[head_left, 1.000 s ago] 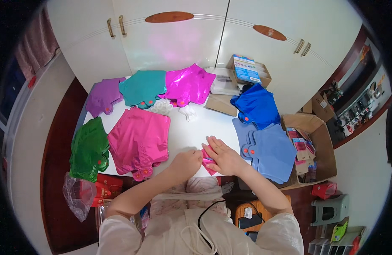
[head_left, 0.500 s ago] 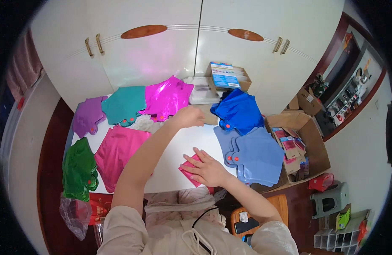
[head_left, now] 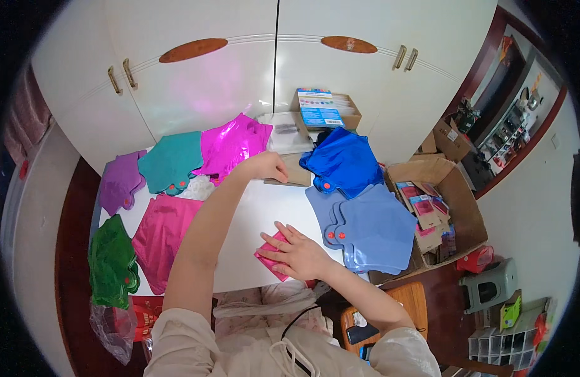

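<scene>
Pressing your right hand point(head_left: 297, 253) flat, fingers spread, on a folded pink foil piece point(head_left: 271, 259) at the near edge of the white counter point(head_left: 252, 213); the piece sticks out left of the palm. Your left hand point(head_left: 268, 166) is stretched to the far side of the counter, fingers curled down beside the magenta foil sheet point(head_left: 230, 143) and just left of a flat brown cardboard piece point(head_left: 294, 171). Can't tell if it's pinching anything.

Layout on the counter:
- far left: purple foil sheet point(head_left: 120, 181), then teal foil sheet point(head_left: 170, 161) overlapping the magenta one
- small crumpled clear wrap point(head_left: 196, 187) just below the teal sheet
- left of your left arm: large pink foil sheet point(head_left: 164, 235)
- left edge, hanging off: green foil sheet point(head_left: 112, 261)
- right side: shiny dark blue foil sheet point(head_left: 341, 161), with a stack of light blue foil sheets point(head_left: 372, 229) below it, overlapping

Behind that, a stack of clear bags point(head_left: 285, 132) and an open box with a printed card point(head_left: 320, 110), against white cupboard doors point(head_left: 208, 81). Open cardboard box point(head_left: 456, 188) with small packets sits right of the counter. Clear plastic bag point(head_left: 114, 327) on the floor lower left.
</scene>
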The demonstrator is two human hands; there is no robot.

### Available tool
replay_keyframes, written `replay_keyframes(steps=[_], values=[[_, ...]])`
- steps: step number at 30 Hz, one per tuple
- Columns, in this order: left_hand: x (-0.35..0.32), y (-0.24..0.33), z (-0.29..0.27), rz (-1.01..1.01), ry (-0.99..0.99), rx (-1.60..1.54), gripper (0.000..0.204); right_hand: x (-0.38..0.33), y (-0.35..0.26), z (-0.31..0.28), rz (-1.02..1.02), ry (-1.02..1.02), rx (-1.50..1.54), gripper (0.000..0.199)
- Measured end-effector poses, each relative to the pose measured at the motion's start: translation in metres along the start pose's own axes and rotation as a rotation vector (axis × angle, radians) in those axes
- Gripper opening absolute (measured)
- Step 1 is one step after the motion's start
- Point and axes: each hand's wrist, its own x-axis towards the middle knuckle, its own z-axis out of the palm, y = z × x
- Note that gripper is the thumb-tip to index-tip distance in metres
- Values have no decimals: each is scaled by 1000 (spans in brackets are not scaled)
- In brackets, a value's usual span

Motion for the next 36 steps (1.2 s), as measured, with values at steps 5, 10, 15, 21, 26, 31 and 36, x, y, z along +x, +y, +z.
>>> replay_keyframes(steps=[5,10,15,21,26,31,36], values=[[0,0,2,45,95,103,20,0,0,-1,4,4,7,44],[4,7,8,99,143,363,19,0,1,1,4,4,5,44],[-2,5,6,113,87,202,16,1,0,-3,2,6,0,45],[-11,-4,8,72,94,-17,20,1,-1,-2,-3,10,-11,45],[-9,-7,5,-12,65,-79,21,1,-1,-3,-3,5,-16,46],[-7,-10,3,-13,32,-65,21,1,-1,-1,-5,0,-17,47],[-6,-4,3,71,65,70,19,1,0,-2,1,-8,-11,47]])
